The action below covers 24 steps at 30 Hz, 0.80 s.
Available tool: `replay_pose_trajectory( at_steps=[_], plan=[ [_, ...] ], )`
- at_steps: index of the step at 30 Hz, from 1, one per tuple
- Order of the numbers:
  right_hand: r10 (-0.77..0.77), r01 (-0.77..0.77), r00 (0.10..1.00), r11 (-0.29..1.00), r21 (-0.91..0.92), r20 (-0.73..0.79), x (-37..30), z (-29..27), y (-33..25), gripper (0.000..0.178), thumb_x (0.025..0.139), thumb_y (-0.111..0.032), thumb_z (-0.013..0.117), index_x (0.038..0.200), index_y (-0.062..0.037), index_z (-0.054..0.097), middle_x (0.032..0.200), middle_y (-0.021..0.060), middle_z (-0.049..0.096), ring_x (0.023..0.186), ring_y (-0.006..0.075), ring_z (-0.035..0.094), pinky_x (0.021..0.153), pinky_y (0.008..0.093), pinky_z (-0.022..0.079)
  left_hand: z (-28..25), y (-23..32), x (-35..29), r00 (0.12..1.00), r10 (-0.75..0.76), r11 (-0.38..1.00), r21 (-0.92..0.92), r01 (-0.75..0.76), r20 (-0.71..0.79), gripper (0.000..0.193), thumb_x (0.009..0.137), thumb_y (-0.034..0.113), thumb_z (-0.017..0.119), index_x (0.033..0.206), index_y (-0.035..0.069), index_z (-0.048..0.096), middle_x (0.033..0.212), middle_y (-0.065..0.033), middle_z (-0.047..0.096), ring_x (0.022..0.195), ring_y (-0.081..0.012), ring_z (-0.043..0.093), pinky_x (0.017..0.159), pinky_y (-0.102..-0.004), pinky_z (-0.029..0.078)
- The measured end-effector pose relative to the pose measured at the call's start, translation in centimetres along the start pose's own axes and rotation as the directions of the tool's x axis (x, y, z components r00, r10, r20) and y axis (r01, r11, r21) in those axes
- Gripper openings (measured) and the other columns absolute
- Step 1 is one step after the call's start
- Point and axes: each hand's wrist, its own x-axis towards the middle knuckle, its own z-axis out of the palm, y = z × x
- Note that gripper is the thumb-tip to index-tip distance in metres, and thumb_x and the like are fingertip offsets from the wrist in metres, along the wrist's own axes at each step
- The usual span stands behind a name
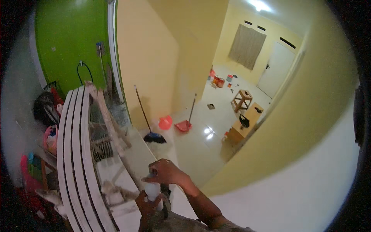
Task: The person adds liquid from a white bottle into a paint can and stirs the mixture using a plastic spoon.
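Note:
My left hand (147,207) is closed around a small white rounded container (152,189), low in the middle of the view and close to my body. Just above it is my right hand (168,171), fingers curled together over the container's top. Something small and greyish shows at those fingertips, too blurred to name. Whether it touches the container I cannot tell. Left of both hands runs a long slatted white wooden bench or rack (75,154), with a rough wooden pole (110,123) beside it.
A broom (154,137), a red dustpan (182,126) and a pink basin (165,122) are by the wall. Farther off are a wooden stool (242,101), a low wooden table (247,123) and several paint cans (218,82). Bags and clutter (46,110) crowd the left.

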Motion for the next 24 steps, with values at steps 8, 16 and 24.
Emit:
replay_pose_trajectory(
  at_steps=[8, 16, 24],
  plan=[
    [-0.097, 0.060, 0.978, 0.979, 0.195, 0.183, 17.1, -4.6, 9.4, 0.067, 0.085, -0.065, 0.075, 0.078, 0.0003, 0.066, 0.079, 0.0201, 0.068, 0.077, 0.0413, 0.069, 0.073, 0.0504, 0.053, 3.5, 2.4, 17.0, 0.986, -0.121, 0.992, 0.033, 0.126, -0.112, 0.050, 0.070, 0.024, 0.098, 0.105, -0.001, 0.073, 0.094, -0.0127, 0.077, 0.086, -0.0235, 0.072, 0.081, -0.0423, 0.056],
    [0.106, -0.101, 0.994, 0.972, 0.214, -0.013, 20.2, -10.4, 24.2, 0.060, 0.086, -0.059, 0.078, 0.083, -0.0007, 0.067, 0.084, 0.0183, 0.069, 0.077, 0.0371, 0.069, 0.072, 0.0476, 0.053, 15.7, 3.5, 30.6, 0.979, 0.073, 0.965, 0.260, -0.022, -0.192, 0.064, 0.062, 0.035, 0.102, 0.105, -0.001, 0.072, 0.098, -0.0135, 0.075, 0.089, -0.0251, 0.072, 0.084, -0.0439, 0.056],
    [0.398, -0.264, 0.844, 0.892, 0.366, -0.359, 16.3, -16.4, 44.9, 0.046, 0.086, -0.043, 0.087, 0.096, -0.0015, 0.070, 0.076, 0.0116, 0.067, 0.066, 0.0202, 0.064, 0.064, 0.0360, 0.054, 35.2, 1.7, 46.5, 0.887, 0.443, 0.856, 0.233, -0.461, 0.127, 0.058, 0.055, 0.030, 0.098, 0.102, 0.006, 0.075, 0.096, -0.0149, 0.075, 0.086, -0.0356, 0.073, 0.080, -0.0465, 0.057]
  ],
)
